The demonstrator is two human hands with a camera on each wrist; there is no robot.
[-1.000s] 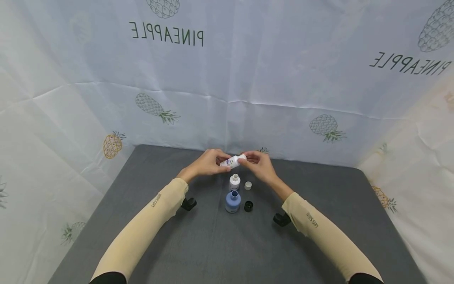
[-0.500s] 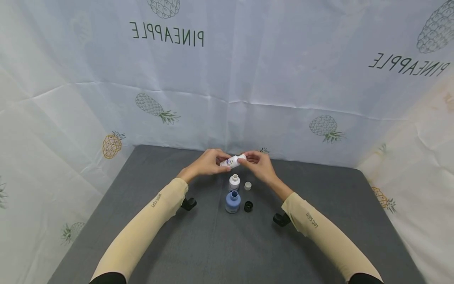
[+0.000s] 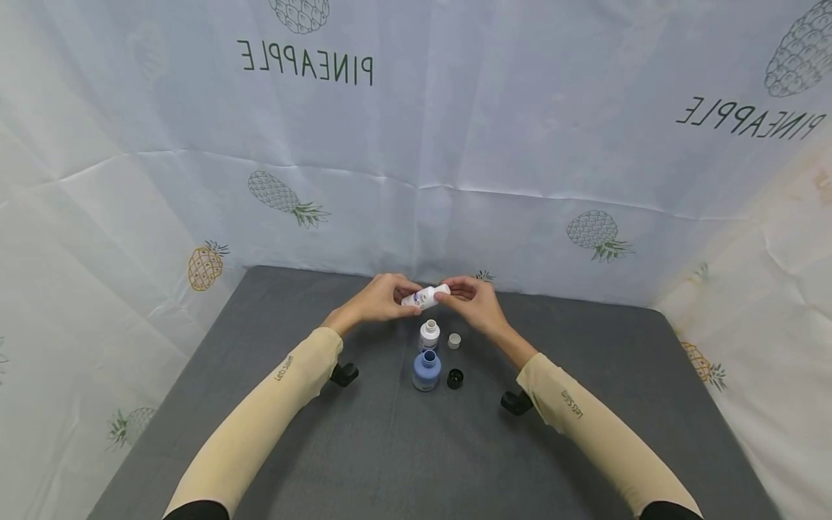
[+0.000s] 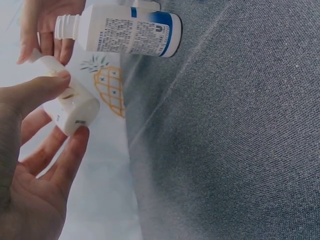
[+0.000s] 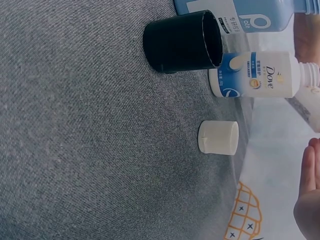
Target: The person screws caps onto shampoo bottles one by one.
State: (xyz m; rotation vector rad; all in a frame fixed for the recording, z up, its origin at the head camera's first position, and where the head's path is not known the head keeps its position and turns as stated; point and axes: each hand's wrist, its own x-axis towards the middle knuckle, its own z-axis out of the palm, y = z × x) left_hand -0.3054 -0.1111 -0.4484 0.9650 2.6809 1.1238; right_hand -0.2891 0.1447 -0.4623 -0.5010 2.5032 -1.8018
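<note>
Over the far side of the grey table (image 3: 390,462), you hold a small white bottle (image 3: 425,297) tilted between both hands.
Your left hand (image 3: 382,297) grips its body; your right hand (image 3: 477,302) pinches its other end. Little differs from a second ago: both grips look the same, and the uncapped Dove bottle (image 5: 280,75) and blue bottle (image 3: 426,372), with the white cap (image 3: 454,341) and black cap (image 3: 455,378) beside them, stay put.

The small white bottle (image 3: 422,297), its label printed in purplish blue, hung aslant in the air; in the head view its narrower end, pinched by the right hand (image 3: 478,305), pointed between two and three o'clock, the left hand (image 3: 380,298) gripping its wider end.
</note>
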